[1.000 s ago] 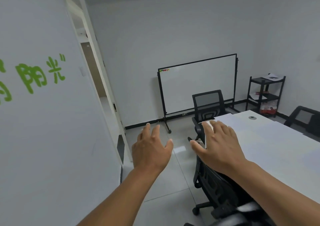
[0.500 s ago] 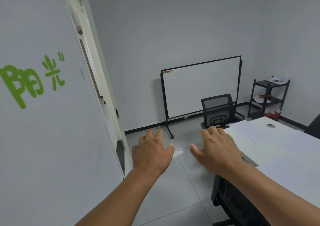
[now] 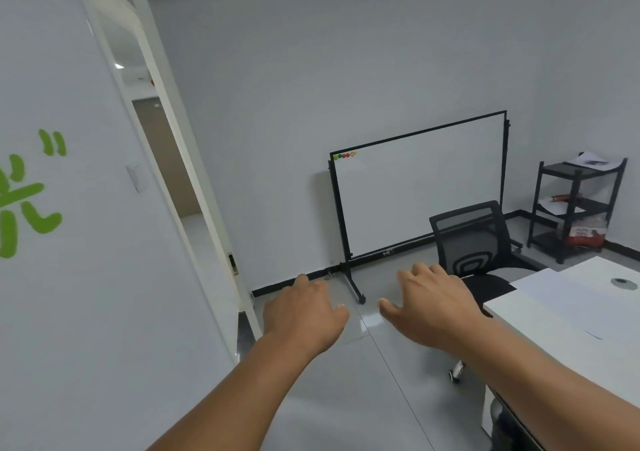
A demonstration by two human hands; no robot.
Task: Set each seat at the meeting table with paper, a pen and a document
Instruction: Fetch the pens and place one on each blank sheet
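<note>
Plainly, both sets of fingers are loose and spread, grasping nothing: the left hand (image 3: pixel 304 315) and the right hand (image 3: pixel 436 307) hang palm down in the air over the grey floor (image 3: pixel 346 398), apart from each other and from everything else.

Outward from the right hand stands the white surface (image 3: pixel 540 343), with its near corner just beside that wrist. A sheet of paper (image 3: pixel 568 298) lies flat near the surface's end edge, in front of a black mesh chair (image 3: pixel 474 243) drawn up to that end. I can make out no pen or separate document beside it, so that seat looks only partly set, and most of the surface is out of view. The likely supplies sit well apart: a black shelf (image 3: pixel 575 208) in the far corner carries loose papers on its top and middle tiers. A whiteboard (image 3: pixel 419 187) stands against the wall and a doorway (image 3: pixel 166 160) opens to the left.

Against the frames from a second ago, the view has swung left and the chair that was under the right arm has dropped out of sight. The hands have kept their empty, spread pose.
</note>
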